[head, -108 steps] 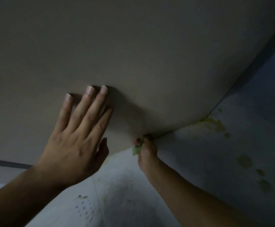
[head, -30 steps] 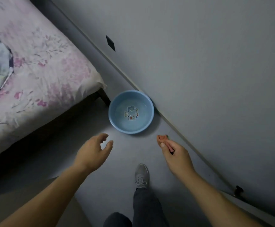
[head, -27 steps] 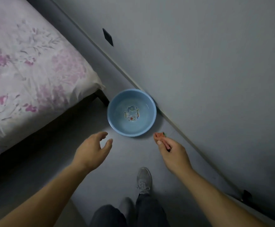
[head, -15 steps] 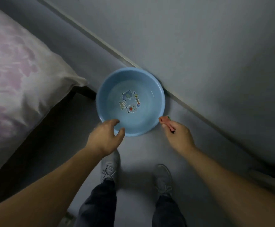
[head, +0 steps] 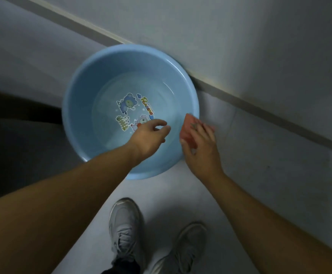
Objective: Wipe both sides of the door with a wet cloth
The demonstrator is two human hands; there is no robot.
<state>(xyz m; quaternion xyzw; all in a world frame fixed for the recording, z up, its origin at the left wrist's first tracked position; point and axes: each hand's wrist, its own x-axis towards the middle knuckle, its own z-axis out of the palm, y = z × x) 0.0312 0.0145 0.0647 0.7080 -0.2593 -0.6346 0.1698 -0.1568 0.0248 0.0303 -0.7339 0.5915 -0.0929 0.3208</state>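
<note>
I see my right hand clamping the cloth at the basin rim, left hand above it, fingers apart.

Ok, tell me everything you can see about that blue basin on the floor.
The basin is round, light blue and looks like smooth plastic, with cartoon stickers on its bottom under shallow clear water. It sits upright on the pale floor, its far rim close against the wall's base. The left hand reaches over it; the right hand holds a pinkish-red cloth at its near-right rim.
</note>
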